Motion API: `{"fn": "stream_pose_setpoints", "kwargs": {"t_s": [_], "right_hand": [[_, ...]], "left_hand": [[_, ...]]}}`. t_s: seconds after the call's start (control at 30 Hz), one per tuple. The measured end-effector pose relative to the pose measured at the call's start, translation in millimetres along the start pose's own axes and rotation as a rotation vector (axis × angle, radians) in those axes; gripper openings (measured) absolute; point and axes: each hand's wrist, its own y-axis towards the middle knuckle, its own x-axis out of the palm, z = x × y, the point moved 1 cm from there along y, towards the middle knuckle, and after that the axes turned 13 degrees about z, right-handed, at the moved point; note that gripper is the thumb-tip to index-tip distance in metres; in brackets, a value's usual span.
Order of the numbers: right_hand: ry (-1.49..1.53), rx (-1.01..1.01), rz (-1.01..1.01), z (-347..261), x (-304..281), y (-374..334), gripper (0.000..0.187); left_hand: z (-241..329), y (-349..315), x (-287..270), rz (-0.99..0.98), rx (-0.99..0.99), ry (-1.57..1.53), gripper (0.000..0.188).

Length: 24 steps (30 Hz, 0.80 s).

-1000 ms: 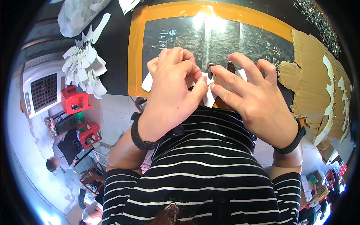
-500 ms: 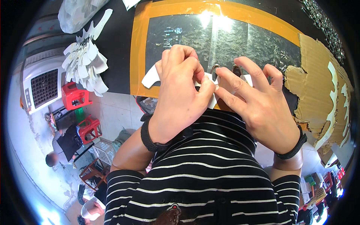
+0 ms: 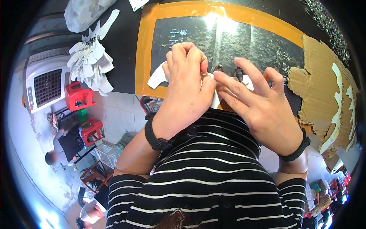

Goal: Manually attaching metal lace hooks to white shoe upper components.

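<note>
Well to the left of the taped mat, a white air cooler stands near two red stools, with a person in dark clothes below them. Closer to the mat, beside its left edge, a pile of white pieces lies on the black table, and a clear plastic bag rests above the pile.

Over the mat's near edge, one end of a white piece shows left of the left hand. That hand is curled, thumb and forefinger pinching the white piece. Just right of the pinch, above the same edge, two dark rings stand close to the fingers. The right hand is bent over the white piece, its outer fingers spread; whether its thumb and forefinger grip cannot be told.

At the mat's right side, torn cardboard carries white strips, and beyond the upper right corner lies a heap of metal parts.
</note>
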Motion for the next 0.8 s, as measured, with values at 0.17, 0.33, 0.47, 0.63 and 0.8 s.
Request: {"fn": "stream_pose_setpoints", "kwargs": {"t_s": [0.17,0.33,0.47,0.63,0.8], "right_hand": [[0.016,-0.051,-0.037,3,-4,5,0.032],[0.042,-0.082,-0.131,5,-10,18,0.031],[0.075,-0.068,-0.196,6,-11,22,0.032],[0.066,-0.016,-0.22,2,-14,20,0.031],[0.024,0.023,-0.246,-2,-17,26,0.026]], "left_hand": [[0,2,1,-0.028,-0.018,-0.037,0.022],[-1,0,-2,-0.027,-0.033,-0.088,0.025],[-4,-4,-17,-0.057,-0.05,-0.266,0.026],[0,10,-57,-0.166,0.407,-0.071,0.027],[-15,2,-48,-0.229,0.617,-0.069,0.029]]}}
